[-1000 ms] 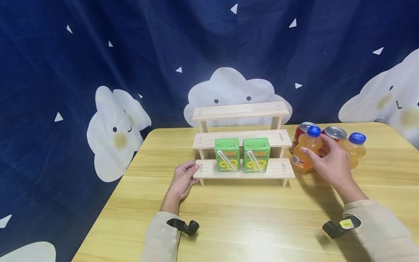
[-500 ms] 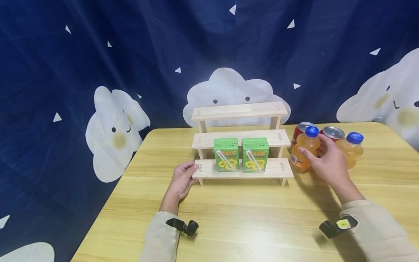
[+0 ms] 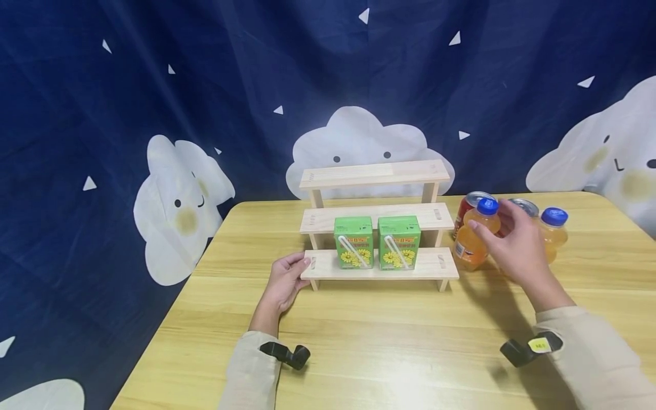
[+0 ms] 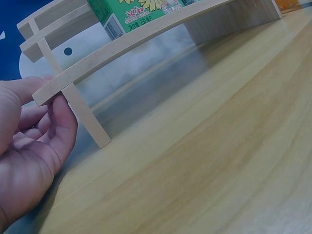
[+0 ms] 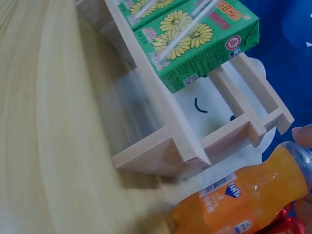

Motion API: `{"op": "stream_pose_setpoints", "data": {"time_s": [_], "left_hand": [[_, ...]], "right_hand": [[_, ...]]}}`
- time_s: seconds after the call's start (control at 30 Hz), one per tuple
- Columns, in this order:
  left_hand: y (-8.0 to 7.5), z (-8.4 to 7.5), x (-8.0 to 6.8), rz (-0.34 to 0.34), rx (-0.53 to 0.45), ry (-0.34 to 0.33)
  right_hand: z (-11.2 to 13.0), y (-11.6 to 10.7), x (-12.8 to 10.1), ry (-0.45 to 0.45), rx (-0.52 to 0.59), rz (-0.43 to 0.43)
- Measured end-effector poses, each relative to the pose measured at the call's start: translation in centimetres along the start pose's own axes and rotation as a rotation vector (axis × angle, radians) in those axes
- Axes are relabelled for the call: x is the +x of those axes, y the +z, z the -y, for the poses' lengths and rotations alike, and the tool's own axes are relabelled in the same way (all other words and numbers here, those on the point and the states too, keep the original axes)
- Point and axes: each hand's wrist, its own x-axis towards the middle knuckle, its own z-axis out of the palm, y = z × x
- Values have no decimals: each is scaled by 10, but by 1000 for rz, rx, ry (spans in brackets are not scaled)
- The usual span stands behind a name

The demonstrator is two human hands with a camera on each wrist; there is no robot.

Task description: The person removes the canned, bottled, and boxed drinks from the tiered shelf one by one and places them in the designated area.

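Note:
On the left, my left hand (image 3: 285,280) pinches the end of the bottom step of a three-tier wooden shelf (image 3: 379,274), its thumb on top and fingers beneath, as the left wrist view shows. Two green juice boxes (image 3: 353,243) with straws stand side by side on that step. Over at the right, my right hand (image 3: 520,245) grips an orange soda bottle (image 5: 253,195) with a blue cap, thumb on the near side of its upper part and fingers round the far side. The bottle's label reads Fanta. It stands just right of the shelf.
Behind the right hand are a red soda can (image 3: 463,210), a second can (image 3: 528,206) mostly covered, and another orange bottle (image 3: 555,228). A dark blue curtain (image 3: 246,68) with clouds hangs behind the wooden table (image 3: 359,341).
My right hand has shifted slightly up along the bottle, covering more of the second can. The bottle moves barely, a touch leftward. My left hand keeps its hold on the shelf.

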Motion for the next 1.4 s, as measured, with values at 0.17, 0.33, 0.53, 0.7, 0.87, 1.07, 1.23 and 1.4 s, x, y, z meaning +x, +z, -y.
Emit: {"op": "stream_pose_setpoints", "data": {"time_s": [0.17, 0.33, 0.53, 0.7, 0.87, 1.07, 1.23, 1.4], "left_hand": [[-1, 0, 0, 2, 7, 3], [-1, 0, 0, -1, 4, -11], [-1, 1, 0, -1, 4, -17], [-1, 1, 0, -1, 12, -15], [-1, 1, 0, 0, 14, -15], [-1, 0, 0, -9, 18, -17], [1, -1, 0, -6, 18, -2], [1, -1, 0, -4, 18, 3]], "right_hand": [[7, -4, 3, -1, -13, -19], [16, -6, 5, -20, -28, -60], [35, -7, 0, -109, -73, -107], [51, -6, -6, -181, -68, -82], [58, 1, -10, -248, -25, -61], [57, 14, -16, -250, 47, 16], [53, 30, -21, -208, 103, 95], [50, 49, -26, -236, 173, 135]]}}
